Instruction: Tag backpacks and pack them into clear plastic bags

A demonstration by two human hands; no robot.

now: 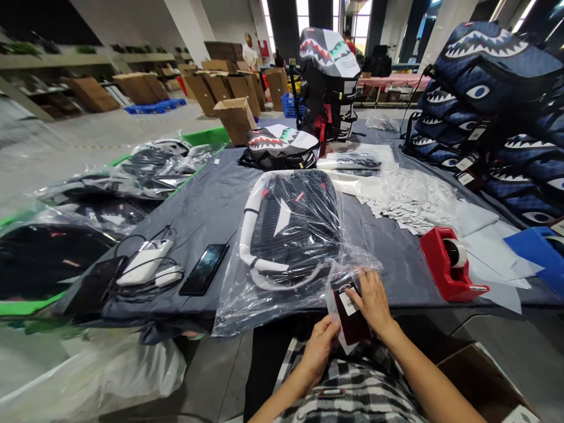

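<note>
Both my hands hold a small dark red item in a clear plastic sleeve, with a white tag on it, just off the table's near edge. My left hand pinches its lower left edge. My right hand grips its top right, fingers curled over the tag. Right beyond them lies a black backpack with white straps inside a clear plastic bag on the grey-covered table.
A red tape dispenser, white paper sheets and a heap of tags lie right. A phone and chargers lie left. Bagged backpacks fill a green bin; blue shark-print backpacks pile far right. Cardboard boxes stand behind.
</note>
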